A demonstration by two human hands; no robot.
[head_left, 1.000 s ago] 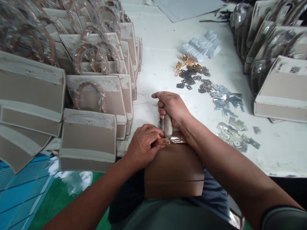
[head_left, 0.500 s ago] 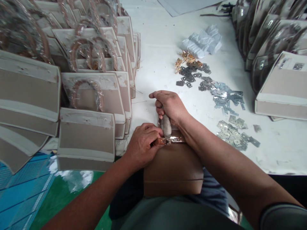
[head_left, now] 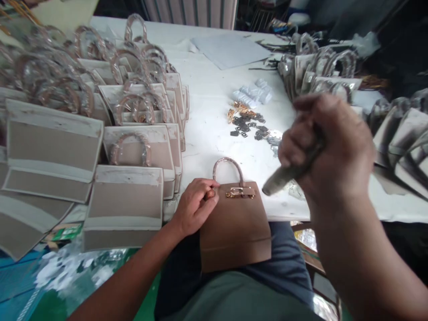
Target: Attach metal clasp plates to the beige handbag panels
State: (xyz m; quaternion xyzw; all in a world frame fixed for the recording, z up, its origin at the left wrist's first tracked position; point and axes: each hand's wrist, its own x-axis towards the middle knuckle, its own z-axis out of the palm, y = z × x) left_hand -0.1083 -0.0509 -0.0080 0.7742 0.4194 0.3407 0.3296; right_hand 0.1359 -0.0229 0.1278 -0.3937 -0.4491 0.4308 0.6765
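1. While the right hand (head_left: 329, 142) hangs up and to the right of the work, its fingers curl tight in a fist around a grey-handled tool (head_left: 284, 178); the tool's end points left and down, and hand and tool are motion-blurred, so the tool's exact kind is hard to tell.
2. Left hand (head_left: 194, 207) sits near, just left of the bag's top corner, wrist low, fingers bent in a narrow pinch on a small copper-coloured piece (head_left: 210, 194); what that piece is cannot be told.
3. Brown bag (head_left: 236, 232) rests on the person's lap, near centre, handle pointing far, its plastic-wrapped loop handle (head_left: 227, 168) upright.
4. Gold clasp (head_left: 240, 193) is fixed on the bag's upper front, well apart from the right hand.
5. Stacked unfinished bags (head_left: 133, 147) fill the left of the white table (head_left: 214, 156); more bags (head_left: 317, 71) stand far right.
6. Table middle: gold hardware (head_left: 241, 111), dark metal plates (head_left: 242, 127), and a clear plastic bundle (head_left: 252, 94) farther off.
7. Green printed packet (head_left: 65, 232) lies near left, below the table; print too small to read.
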